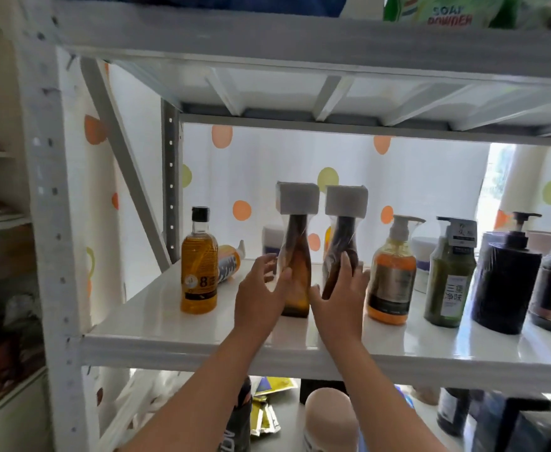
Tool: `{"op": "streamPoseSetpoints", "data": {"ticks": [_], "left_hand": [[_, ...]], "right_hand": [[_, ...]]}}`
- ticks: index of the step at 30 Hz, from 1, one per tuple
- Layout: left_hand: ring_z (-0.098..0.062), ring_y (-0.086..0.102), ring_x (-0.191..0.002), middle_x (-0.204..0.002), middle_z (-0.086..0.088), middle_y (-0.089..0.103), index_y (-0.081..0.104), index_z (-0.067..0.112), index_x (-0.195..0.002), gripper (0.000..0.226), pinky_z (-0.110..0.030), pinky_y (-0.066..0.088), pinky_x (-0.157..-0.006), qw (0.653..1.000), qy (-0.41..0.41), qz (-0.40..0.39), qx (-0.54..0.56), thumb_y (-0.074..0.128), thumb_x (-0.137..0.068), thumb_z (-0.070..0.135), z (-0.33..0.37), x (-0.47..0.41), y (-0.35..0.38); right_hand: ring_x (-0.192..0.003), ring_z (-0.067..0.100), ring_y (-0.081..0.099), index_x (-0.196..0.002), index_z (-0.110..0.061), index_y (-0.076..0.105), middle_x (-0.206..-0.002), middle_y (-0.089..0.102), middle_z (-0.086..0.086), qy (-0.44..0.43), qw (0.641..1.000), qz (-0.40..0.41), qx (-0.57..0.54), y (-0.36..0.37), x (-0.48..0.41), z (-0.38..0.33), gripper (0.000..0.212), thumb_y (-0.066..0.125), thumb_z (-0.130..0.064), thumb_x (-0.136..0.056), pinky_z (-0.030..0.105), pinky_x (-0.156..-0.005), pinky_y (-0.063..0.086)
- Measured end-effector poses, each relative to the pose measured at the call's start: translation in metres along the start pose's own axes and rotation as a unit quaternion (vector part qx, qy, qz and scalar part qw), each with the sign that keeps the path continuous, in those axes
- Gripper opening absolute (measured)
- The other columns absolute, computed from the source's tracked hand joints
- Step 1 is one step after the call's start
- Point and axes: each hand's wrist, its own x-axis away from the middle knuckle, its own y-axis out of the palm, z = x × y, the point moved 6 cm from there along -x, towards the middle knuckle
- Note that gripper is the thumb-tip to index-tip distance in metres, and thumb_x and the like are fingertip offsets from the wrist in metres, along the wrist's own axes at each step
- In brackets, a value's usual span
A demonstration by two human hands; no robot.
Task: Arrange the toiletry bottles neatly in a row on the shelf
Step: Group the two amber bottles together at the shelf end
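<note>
This is a home storage corner. A white bolt-together metal rack (49, 190) has a glossy white shelf (156, 318) carrying shampoo pump bottles (390, 278) and shrink-wrapped brown bottles (300, 288) near its front edge. A green soap powder bag (447, 11) sits on the board above, and a polka-dot curtain (267, 158) hangs behind.
</note>
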Motion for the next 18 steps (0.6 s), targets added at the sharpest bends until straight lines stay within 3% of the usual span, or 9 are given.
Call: {"op": "streamPoseSetpoints", "data": {"ticks": [2, 4, 8, 11, 15, 18], "left_hand": [[0.003, 0.06, -0.078, -0.097, 0.014, 0.063, 0.051, 0.031, -0.108, 0.027, -0.013, 0.05, -0.068, 0.999, 0.027, 0.046, 0.01, 0.061, -0.086, 0.042, 0.001, 0.002, -0.025], [-0.001, 0.058, -0.071, -0.086, 0.014, 0.058, 0.048, 0.031, -0.099, 0.021, -0.009, 0.044, -0.061, 0.994, 0.034, 0.101, 0.004, 0.062, -0.085, 0.039, -0.004, 0.001, -0.054], [-0.013, 0.056, -0.079, -0.091, 0.006, 0.057, 0.047, 0.027, -0.097, 0.025, -0.017, 0.045, -0.07, 0.985, 0.035, 0.167, 0.025, 0.065, -0.084, 0.036, -0.024, -0.009, -0.111], [-0.012, 0.055, -0.082, -0.098, 0.003, 0.057, 0.047, 0.028, -0.101, 0.026, -0.024, 0.046, -0.071, 0.985, 0.036, 0.163, 0.053, 0.066, -0.083, 0.03, -0.047, -0.02, -0.138], [-0.009, 0.049, -0.103, -0.12, 0.005, 0.053, 0.047, 0.028, -0.122, 0.031, -0.026, 0.039, -0.081, 0.988, -0.065, 0.088, 0.108, 0.053, -0.092, 0.034, -0.082, -0.035, -0.147], [-0.013, 0.054, -0.099, -0.111, 0.005, 0.057, 0.053, 0.027, -0.121, 0.031, -0.034, 0.044, -0.083, 0.978, -0.117, -0.045, 0.168, 0.036, -0.098, 0.039, -0.093, -0.037, -0.134]], "right_hand": [[-0.147, 0.024, 0.009, -0.142, -0.017, 0.035, -0.156, 0.02, 0.01, -0.054, 0.997, 0.049, -0.019, 0.001, 0.015, -0.028, 0.061, 0.062, -0.018, -0.087, 0.036, -0.116, 0.015], [-0.144, 0.024, 0.02, -0.132, -0.013, 0.048, -0.151, 0.034, 0.009, -0.115, 0.989, 0.064, -0.063, 0.009, 0.031, -0.056, 0.049, 0.064, -0.014, -0.086, 0.039, -0.116, 0.02], [-0.121, 0.025, 0.051, -0.12, -0.008, 0.056, -0.125, 0.059, 0.011, -0.142, 0.981, 0.061, -0.12, 0.039, 0.046, -0.093, 0.042, 0.066, -0.014, -0.08, 0.04, -0.103, 0.043], [-0.118, 0.02, 0.051, -0.129, -0.013, 0.049, -0.127, 0.055, 0.005, -0.081, 0.983, -0.055, -0.157, 0.073, 0.049, -0.111, 0.052, 0.069, -0.02, -0.081, 0.039, -0.101, 0.044], [-0.125, 0.023, 0.046, -0.142, -0.021, 0.032, -0.137, 0.047, 0.004, 0.021, 0.972, -0.176, -0.154, 0.113, 0.051, -0.12, 0.075, 0.073, -0.031, -0.079, 0.038, -0.102, 0.044], [-0.123, 0.022, 0.051, -0.145, -0.024, 0.026, -0.139, 0.049, 0.004, 0.067, 0.959, -0.236, -0.145, 0.136, 0.054, -0.118, 0.075, 0.068, -0.033, -0.083, 0.036, -0.099, 0.046]]}}
